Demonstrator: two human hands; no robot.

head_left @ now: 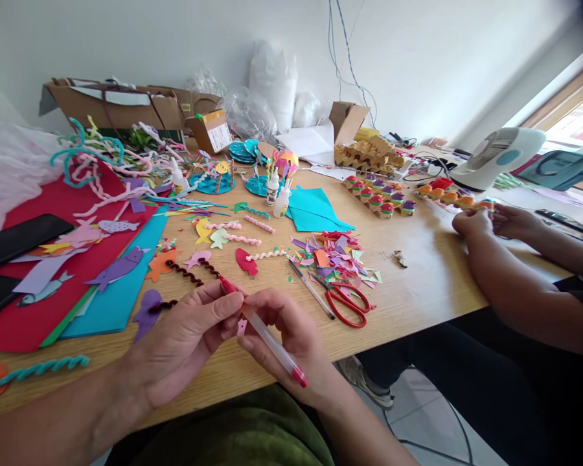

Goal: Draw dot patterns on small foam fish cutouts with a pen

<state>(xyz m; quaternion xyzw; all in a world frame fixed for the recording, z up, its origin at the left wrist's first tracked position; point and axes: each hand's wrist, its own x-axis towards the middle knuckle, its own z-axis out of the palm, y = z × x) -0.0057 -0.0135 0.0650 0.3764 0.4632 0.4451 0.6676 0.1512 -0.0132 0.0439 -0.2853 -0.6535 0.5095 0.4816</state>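
Close to the table's front edge, both hands hold a red pen [274, 349] with a clear barrel. My left hand [192, 327] pinches its red cap end, and the fingers of my right hand [291, 327] are closed around the barrel. A small pink paper piece [241, 325] shows partly between the hands. Just beyond lie paper fish with curled pipe cleaners: a purple fish [148, 310], an orange fish [160, 265], a pink fish [197, 259] and a red fish [246, 261]. Red-handled scissors [348, 304] and another pen [311, 288] lie to the right.
Paper scraps [337, 255] are heaped behind the scissors. Glue bottles [272, 189] stand farther back, near blue paper [315, 208]. Coloured sheets [78, 259] and phones [19, 239] lie left. At right, another person's hands [490, 220] hold a painted egg-carton strip [449, 194].
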